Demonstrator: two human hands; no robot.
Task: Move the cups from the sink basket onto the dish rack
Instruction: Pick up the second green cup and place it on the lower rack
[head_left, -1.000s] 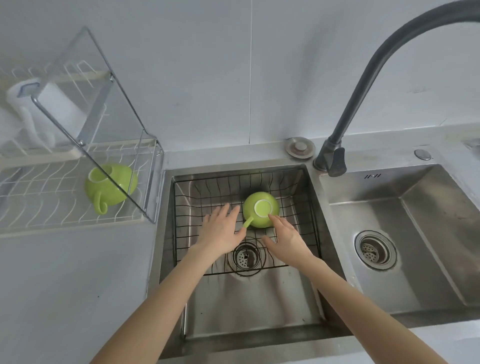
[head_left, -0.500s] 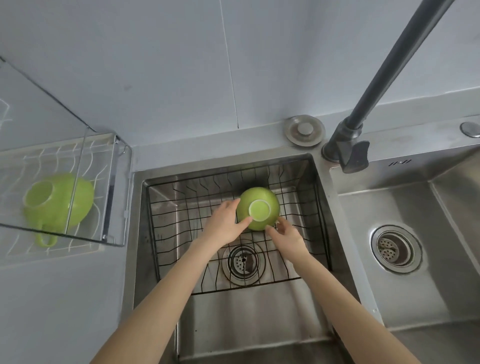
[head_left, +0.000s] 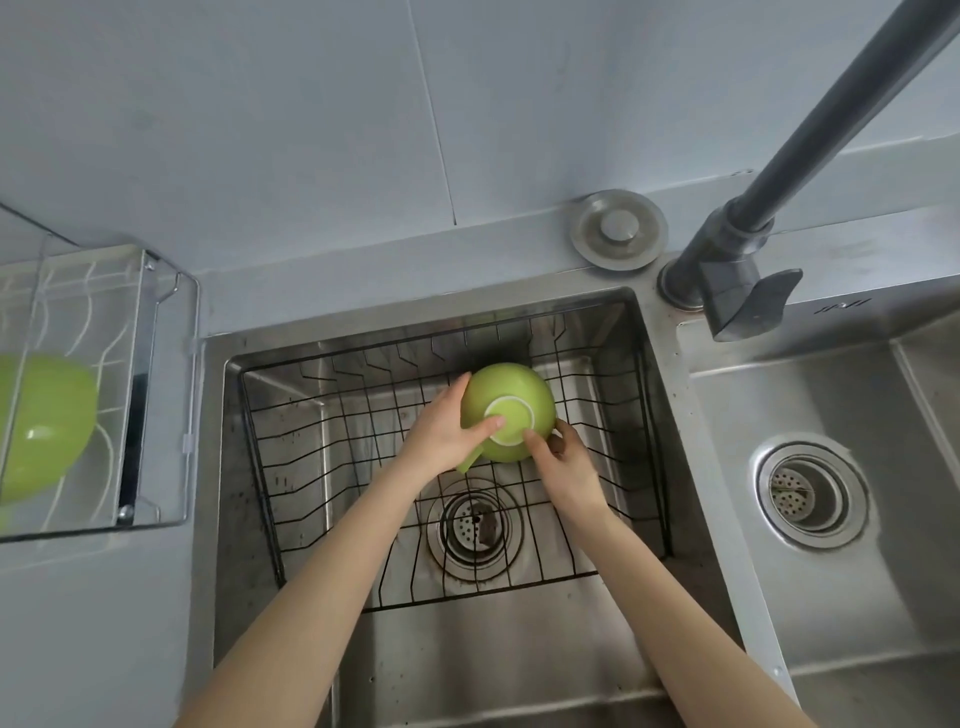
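Note:
A green cup (head_left: 511, 397) is upside down over the black wire sink basket (head_left: 322, 467) in the left basin, its white foot ring facing up. My left hand (head_left: 447, 434) wraps its left side, thumb on the foot ring. My right hand (head_left: 563, 465) grips its lower right edge. The cup's handle pokes out below my left hand. A second green cup (head_left: 44, 423) lies on the white wire dish rack (head_left: 93, 291) at the far left, partly cut off by the frame edge.
A dark faucet (head_left: 753, 249) rises at the back right between the basins. A round metal sink plug (head_left: 615, 228) lies on the counter behind the sink. The right basin (head_left: 831, 597) has a drain strainer. The rack's clear side wall (head_left: 161, 395) stands between rack and sink.
Both hands have gone from reaching beside the cup to closing on it. The view has moved nearer and to the right, pushing the dish rack toward the left edge.

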